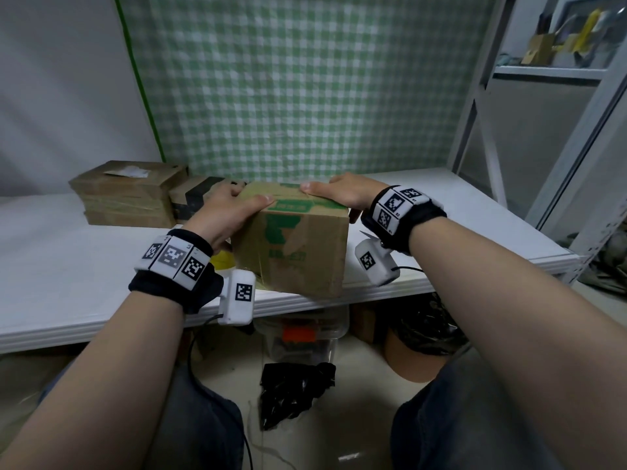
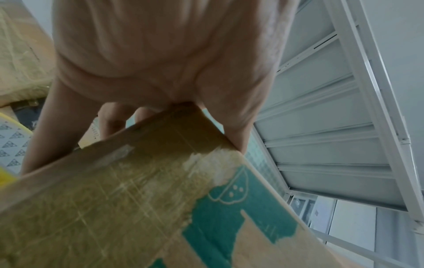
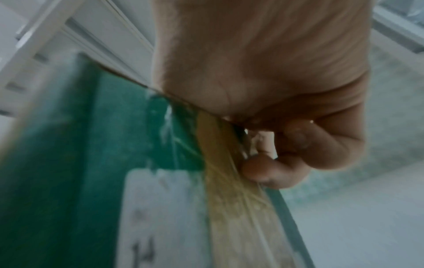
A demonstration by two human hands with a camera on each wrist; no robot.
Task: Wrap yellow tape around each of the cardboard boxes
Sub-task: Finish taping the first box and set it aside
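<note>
A brown cardboard box (image 1: 295, 245) with green print and yellowish tape bands stands near the front edge of the white table (image 1: 68, 266). My left hand (image 1: 237, 203) grips its top left edge, thumb on the lid and fingers down the left side. My right hand (image 1: 334, 198) grips the top right edge, thumb on top and fingers curled down the right side. The left wrist view shows the box (image 2: 137, 199) under the palm. In the right wrist view my fingers (image 3: 270, 172) press a yellow tape strip (image 3: 234, 208). A yellow tape roll (image 1: 224, 261) lies half hidden behind my left wrist.
Two more boxes sit at the back left: a taped brown one (image 1: 129, 195) and a black-banded one (image 1: 196, 198). A green checked cloth (image 1: 305, 96) hangs behind. A metal rack (image 1: 509, 72) stands on the right. Below the table are a plastic bin (image 1: 305, 337) and a black bag (image 1: 295, 388).
</note>
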